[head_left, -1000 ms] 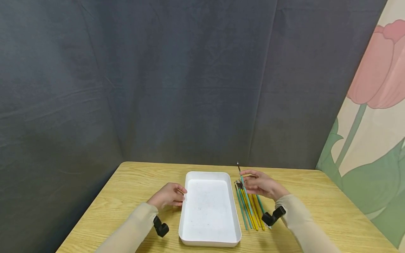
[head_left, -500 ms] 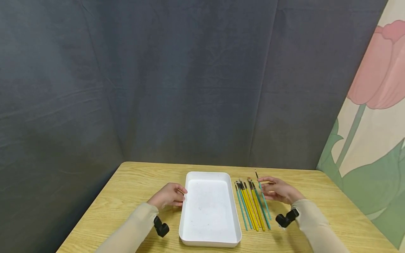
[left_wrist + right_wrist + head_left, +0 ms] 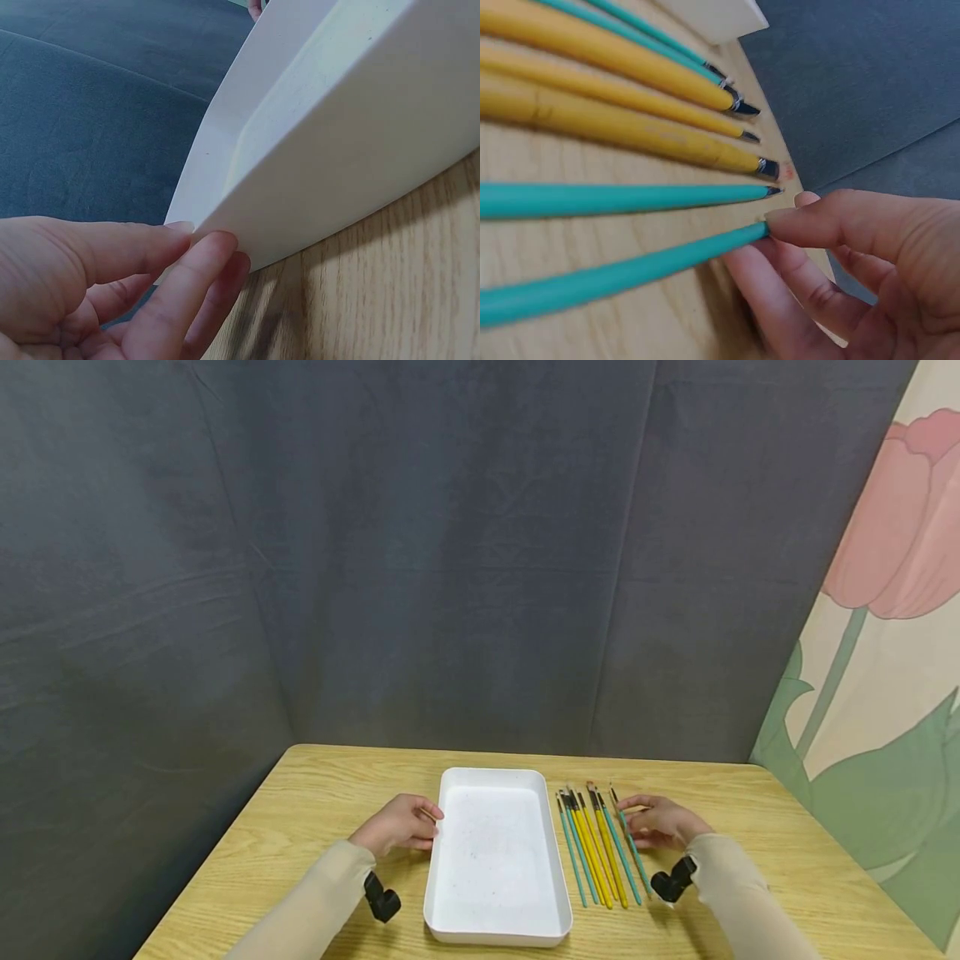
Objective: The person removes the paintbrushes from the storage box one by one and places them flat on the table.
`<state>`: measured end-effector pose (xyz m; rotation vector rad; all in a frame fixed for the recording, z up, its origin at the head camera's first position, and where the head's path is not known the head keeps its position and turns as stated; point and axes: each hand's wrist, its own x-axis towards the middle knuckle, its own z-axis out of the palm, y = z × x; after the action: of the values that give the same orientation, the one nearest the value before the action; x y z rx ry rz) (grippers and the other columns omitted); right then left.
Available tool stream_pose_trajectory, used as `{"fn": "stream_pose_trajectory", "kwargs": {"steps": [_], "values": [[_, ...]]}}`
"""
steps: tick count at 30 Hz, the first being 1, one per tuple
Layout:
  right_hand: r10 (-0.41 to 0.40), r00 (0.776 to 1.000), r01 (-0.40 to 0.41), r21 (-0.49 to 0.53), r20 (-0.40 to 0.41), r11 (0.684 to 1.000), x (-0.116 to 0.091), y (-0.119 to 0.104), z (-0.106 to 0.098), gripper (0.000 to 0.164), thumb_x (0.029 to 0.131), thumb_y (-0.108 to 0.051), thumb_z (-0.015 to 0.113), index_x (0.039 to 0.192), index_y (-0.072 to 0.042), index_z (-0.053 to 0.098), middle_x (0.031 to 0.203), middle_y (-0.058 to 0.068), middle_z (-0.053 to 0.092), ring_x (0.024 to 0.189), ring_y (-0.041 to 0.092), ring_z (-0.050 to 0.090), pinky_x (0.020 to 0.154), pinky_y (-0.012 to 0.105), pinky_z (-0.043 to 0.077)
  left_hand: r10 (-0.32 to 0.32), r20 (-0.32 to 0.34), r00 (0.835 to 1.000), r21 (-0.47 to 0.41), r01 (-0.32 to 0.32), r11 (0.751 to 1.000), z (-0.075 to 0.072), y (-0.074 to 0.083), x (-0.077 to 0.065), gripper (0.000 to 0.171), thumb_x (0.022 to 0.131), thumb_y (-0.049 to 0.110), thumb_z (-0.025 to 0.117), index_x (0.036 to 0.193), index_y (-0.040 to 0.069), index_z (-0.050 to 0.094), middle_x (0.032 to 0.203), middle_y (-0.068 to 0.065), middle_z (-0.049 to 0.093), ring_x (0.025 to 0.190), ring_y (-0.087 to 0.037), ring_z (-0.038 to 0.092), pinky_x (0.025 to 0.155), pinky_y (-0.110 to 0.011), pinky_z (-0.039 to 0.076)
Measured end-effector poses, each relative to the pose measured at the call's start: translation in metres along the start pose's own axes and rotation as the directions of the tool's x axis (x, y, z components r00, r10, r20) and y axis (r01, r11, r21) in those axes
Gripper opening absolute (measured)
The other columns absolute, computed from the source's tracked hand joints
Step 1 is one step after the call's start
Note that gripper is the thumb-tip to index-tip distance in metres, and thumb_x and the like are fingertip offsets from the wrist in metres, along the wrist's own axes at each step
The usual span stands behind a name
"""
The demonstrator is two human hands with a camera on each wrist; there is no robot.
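A white rectangular tray (image 3: 498, 937) lies on the wooden table. My left hand (image 3: 401, 824) is at its left side; in the left wrist view the thumb (image 3: 169, 234) lies on the rim and curled fingers touch the outer wall, pinching it. My right hand (image 3: 663, 822) pinches a teal paintbrush (image 3: 667, 259) near its bristle end between thumb and fingers. That brush lies low, at or just over the table, right of a row of paintbrushes. Among the row are yellow paintbrushes (image 3: 588, 852) and teal paintbrushes (image 3: 622, 199). The held brush's tip is hidden by the thumb in the right wrist view.
The wooden table (image 3: 337, 802) ends at a dark grey curtain (image 3: 450, 568) behind. A wall painted with a pink tulip (image 3: 892, 527) stands at the right. Black wrist cameras (image 3: 382, 897) sit on both sleeves.
My right hand has carried the teal paintbrush rightward from above the row, then lowered it at the row's right end. The left hand and tray have stayed put.
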<state>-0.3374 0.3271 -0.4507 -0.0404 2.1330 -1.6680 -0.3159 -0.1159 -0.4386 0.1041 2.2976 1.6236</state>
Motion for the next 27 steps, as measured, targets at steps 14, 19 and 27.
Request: {"fn": "stream_pose_trajectory", "kwargs": {"steps": [14,19,27], "values": [[0.013,0.998,-0.020,-0.110,-0.069,0.994,0.002,0.001,0.005,0.044,0.082,0.009,0.057,0.126,0.007,0.051,0.100,0.008,0.054,0.066,0.011,0.055,0.060,0.028,0.057,-0.001,0.002,1.000,-0.008,0.001,1.000,0.000,0.001,0.000,0.023,0.086,-0.008,0.063,0.109,-0.008,0.059,0.086,-0.011,0.056,0.071,-0.017,0.059,0.066,-0.029,0.058],[0.015,0.995,-0.027,-0.125,-0.095,0.992,0.002,0.001,0.008,0.042,0.080,0.010,0.058,0.121,0.006,0.054,0.098,0.007,0.056,0.062,0.010,0.053,0.059,0.028,0.057,-0.001,0.003,1.000,-0.003,0.001,1.000,0.000,0.002,-0.002,0.023,0.087,-0.008,0.063,0.110,-0.008,0.059,0.087,-0.011,0.056,0.071,-0.017,0.060,0.066,-0.030,0.058],[0.005,0.994,-0.024,-0.163,-0.113,0.986,0.002,0.000,0.014,0.040,0.079,0.009,0.060,0.118,0.005,0.055,0.091,0.007,0.059,0.062,0.010,0.056,0.056,0.027,0.056,0.002,0.003,1.000,-0.011,-0.002,1.000,0.000,0.002,-0.003,0.023,0.087,-0.008,0.063,0.109,-0.008,0.059,0.087,-0.011,0.056,0.071,-0.017,0.060,0.066,-0.029,0.058]]}}
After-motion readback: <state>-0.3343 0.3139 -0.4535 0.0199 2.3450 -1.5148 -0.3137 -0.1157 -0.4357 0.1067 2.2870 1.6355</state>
